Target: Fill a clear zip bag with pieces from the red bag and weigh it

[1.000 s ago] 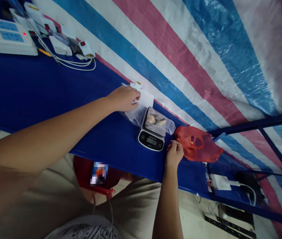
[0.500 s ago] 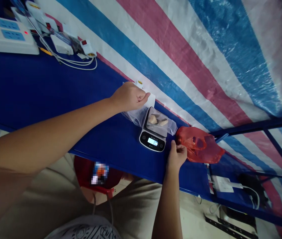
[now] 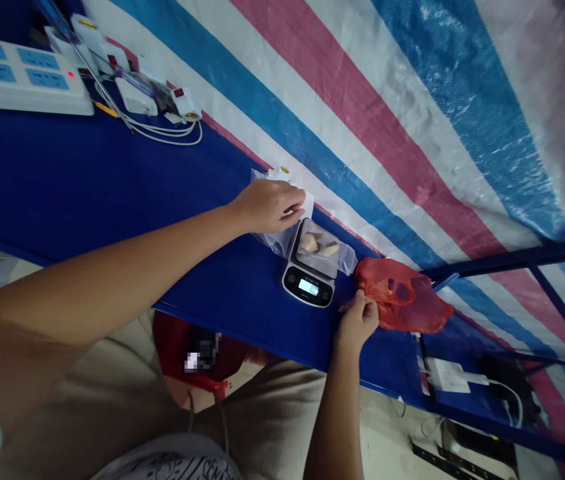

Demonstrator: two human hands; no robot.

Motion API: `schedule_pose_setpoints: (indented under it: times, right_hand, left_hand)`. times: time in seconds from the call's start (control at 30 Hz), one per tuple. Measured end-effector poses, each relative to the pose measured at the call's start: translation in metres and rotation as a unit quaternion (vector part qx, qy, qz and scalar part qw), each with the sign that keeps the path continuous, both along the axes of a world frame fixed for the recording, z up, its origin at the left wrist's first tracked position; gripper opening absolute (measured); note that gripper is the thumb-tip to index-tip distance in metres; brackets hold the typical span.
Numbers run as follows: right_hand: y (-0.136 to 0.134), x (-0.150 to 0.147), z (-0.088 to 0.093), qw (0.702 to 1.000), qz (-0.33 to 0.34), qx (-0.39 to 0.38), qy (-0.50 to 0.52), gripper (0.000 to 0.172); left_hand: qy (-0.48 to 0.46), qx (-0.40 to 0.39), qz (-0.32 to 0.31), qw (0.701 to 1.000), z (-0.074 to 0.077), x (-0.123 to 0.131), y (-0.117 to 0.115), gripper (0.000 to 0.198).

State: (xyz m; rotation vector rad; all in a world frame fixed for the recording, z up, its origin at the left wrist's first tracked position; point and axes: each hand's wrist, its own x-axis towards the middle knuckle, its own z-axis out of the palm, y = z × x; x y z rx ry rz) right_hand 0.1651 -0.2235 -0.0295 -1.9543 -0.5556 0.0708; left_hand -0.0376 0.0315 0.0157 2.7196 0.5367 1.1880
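A small kitchen scale with a lit display stands on the blue tabletop. On its platform lies a clear plastic bag with pale, beige pieces inside. My left hand is above and left of the scale, its fingers curled and closed, over another clear bag and beside a white card. Whatever it may hold is hidden. To the right of the scale, my right hand has its fingers pinched together at the left edge of a red plastic bag. What lies between these fingertips does not show.
A power strip, cables and white sockets lie at the upper left. Striped sheeting rises behind the table. A white adapter is at the right. Below the table edge sits a red stool.
My left hand's fingers have loosened slightly from a tight fist. My right hand's fingers have shifted and drawn together beside the red bag. The view has moved slightly.
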Motion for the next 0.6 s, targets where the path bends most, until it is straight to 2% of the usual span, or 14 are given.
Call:
schedule_pose_setpoints:
  times: [0.1, 0.2, 0.27, 0.3, 0.33, 0.4, 0.47, 0.53, 0.6]
  right_hand:
    - [-0.003, -0.008, 0.004, 0.997, -0.011, 0.073, 0.013, 0.037]
    - [-0.026, 0.004, 0.018, 0.995, -0.042, 0.066, -0.063, 0.03]
    - [-0.048, 0.028, 0.035, 0.979, -0.103, -0.019, -0.172, 0.028]
    - [-0.057, 0.045, 0.045, 0.966, -0.133, -0.085, -0.205, 0.029]
    - [-0.064, 0.063, 0.055, 0.952, -0.135, -0.177, -0.209, 0.033]
    - [-0.069, 0.1, 0.073, 0.946, -0.094, -0.247, -0.19, 0.034]
    - [-0.061, 0.133, 0.083, 0.941, -0.025, -0.293, -0.164, 0.029]
    - [-0.045, 0.155, 0.083, 0.935, 0.023, -0.32, -0.155, 0.026]
    - [-0.031, 0.169, 0.077, 0.929, 0.051, -0.329, -0.16, 0.031]
  left_hand:
    - [-0.013, 0.015, -0.033, 0.999, 0.001, 0.002, 0.001, 0.015]
    - [-0.025, 0.029, -0.044, 0.998, -0.001, 0.004, 0.005, 0.014]
    - [-0.025, 0.031, -0.043, 0.998, -0.003, 0.004, 0.007, 0.013]
    - [-0.023, 0.031, -0.042, 0.998, -0.004, 0.005, 0.007, 0.014]
    - [-0.02, 0.032, -0.042, 0.998, -0.005, 0.005, 0.007, 0.014]
    - [-0.014, 0.037, -0.043, 0.998, -0.006, 0.006, 0.007, 0.015]
    - [-0.007, 0.041, -0.046, 0.998, -0.007, 0.006, 0.007, 0.016]
    - [-0.004, 0.04, -0.046, 0.998, -0.007, 0.007, 0.008, 0.017]
    - [-0.005, 0.038, -0.041, 0.998, -0.007, 0.006, 0.008, 0.017]
